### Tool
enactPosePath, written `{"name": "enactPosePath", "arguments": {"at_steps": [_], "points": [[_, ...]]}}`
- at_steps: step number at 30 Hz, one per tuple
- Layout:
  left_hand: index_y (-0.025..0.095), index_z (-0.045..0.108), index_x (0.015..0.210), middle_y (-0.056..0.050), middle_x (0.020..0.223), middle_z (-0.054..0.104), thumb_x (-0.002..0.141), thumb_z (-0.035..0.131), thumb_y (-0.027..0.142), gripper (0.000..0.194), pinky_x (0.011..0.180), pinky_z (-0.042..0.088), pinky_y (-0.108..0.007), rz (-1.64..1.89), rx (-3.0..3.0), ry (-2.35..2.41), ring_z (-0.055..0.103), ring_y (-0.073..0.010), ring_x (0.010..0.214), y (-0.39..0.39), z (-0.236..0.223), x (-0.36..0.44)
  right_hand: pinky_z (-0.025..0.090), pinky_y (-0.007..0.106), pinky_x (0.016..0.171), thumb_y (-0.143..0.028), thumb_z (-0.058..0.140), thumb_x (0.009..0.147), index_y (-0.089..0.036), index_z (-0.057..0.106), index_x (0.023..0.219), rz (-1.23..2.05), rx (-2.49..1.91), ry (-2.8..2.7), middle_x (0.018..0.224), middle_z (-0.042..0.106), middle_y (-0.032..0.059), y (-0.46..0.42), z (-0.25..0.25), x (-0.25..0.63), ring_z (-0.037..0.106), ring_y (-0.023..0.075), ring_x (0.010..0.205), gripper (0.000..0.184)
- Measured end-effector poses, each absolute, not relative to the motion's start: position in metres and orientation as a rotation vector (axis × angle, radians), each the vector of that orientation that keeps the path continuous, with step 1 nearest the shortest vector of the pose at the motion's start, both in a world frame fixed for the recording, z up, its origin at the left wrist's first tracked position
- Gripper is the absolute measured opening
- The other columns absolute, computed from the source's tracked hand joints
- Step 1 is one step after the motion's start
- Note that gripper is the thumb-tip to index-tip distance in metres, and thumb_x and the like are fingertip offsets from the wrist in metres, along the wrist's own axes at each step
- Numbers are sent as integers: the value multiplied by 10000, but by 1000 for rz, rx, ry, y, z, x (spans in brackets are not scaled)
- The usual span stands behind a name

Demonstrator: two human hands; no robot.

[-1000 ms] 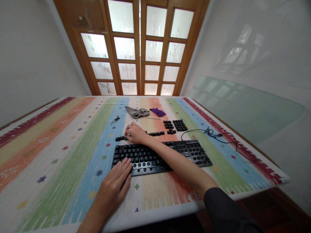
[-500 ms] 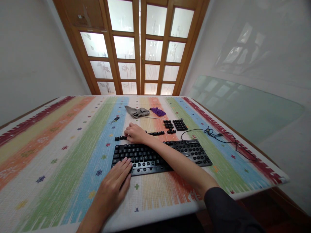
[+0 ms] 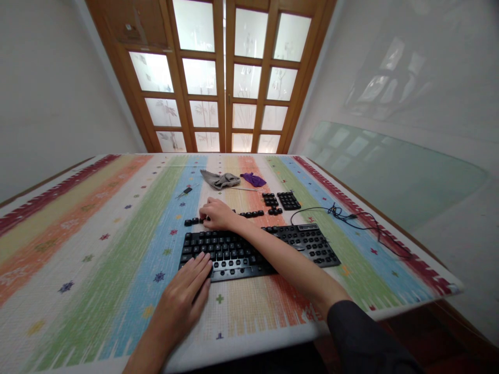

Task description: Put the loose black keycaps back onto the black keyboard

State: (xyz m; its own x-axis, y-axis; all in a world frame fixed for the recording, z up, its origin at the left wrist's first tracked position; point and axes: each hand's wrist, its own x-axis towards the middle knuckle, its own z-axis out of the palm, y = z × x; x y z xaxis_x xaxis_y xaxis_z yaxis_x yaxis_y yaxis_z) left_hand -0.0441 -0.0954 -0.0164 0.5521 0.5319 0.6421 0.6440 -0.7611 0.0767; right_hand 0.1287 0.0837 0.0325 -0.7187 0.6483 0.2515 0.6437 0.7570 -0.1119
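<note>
A black keyboard (image 3: 307, 244) lies on the striped tablecloth in front of me. My left hand (image 3: 183, 298) rests flat on the cloth, fingers stretched, fingertips touching the keyboard's near left corner. My right hand (image 3: 216, 214) reaches over the keyboard to a row of loose black keycaps (image 3: 252, 213) behind it. Its fingers are curled down on the keycaps at the row's left part; what they pinch is hidden. More loose keycaps (image 3: 271, 201) and a block of them (image 3: 289, 200) lie further back.
A grey cloth (image 3: 220, 179) and a purple cloth (image 3: 253, 179) lie at the back of the table. A small tool (image 3: 184, 192) lies left of them. The keyboard's black cable (image 3: 351, 217) coils at the right, near the table edge. Wooden glazed doors stand behind.
My right hand has shifted slightly left along the keycap row. My left hand has stayed in place.
</note>
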Motion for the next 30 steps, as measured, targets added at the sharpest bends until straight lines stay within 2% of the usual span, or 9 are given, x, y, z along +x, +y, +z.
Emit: {"name": "enactPosePath", "arguments": {"at_steps": [7,12,17,24,30], "points": [[183,534,1416,-112,1397,607,974,517,180,442,1043,544,-505,-1013,-2624,-1012,589,-283,1286,-96,-18,-45,389,341,835,-177,631,847,-141,743,950,-6,-1050,-2647,942,727,110,81,35,131,527,251,940,156],[167,536,1410,-119,1392,610,977,511,177,434,1052,539,-503,-1011,-2620,-1007,585,-286,1290,-95,-18,-45,384,345,899,-131,576,871,-119,764,952,54,-1233,-2523,1010,733,125,88,41,144,557,240,947,205],[167,539,1408,-122,1392,609,978,510,186,431,1041,545,-511,-1028,-2628,-1007,588,-286,1286,-95,-19,-44,395,319,893,-116,606,854,-133,793,898,125,-1300,-2497,895,765,89,96,39,160,600,204,858,193],[169,538,1407,-120,1392,610,977,511,187,431,1032,553,-505,-1018,-2621,-993,592,-280,1283,-95,-17,-44,406,301,833,-190,666,855,-147,784,907,156,-1339,-2463,898,764,80,95,34,158,595,220,902,135],[142,545,1391,-135,1389,609,981,498,169,413,1026,558,-514,-997,-2611,-982,591,-287,1283,-96,-15,-45,405,294,805,-173,660,852,-148,757,895,146,-1360,-2453,890,753,74,94,35,153,589,221,895,109]]}}
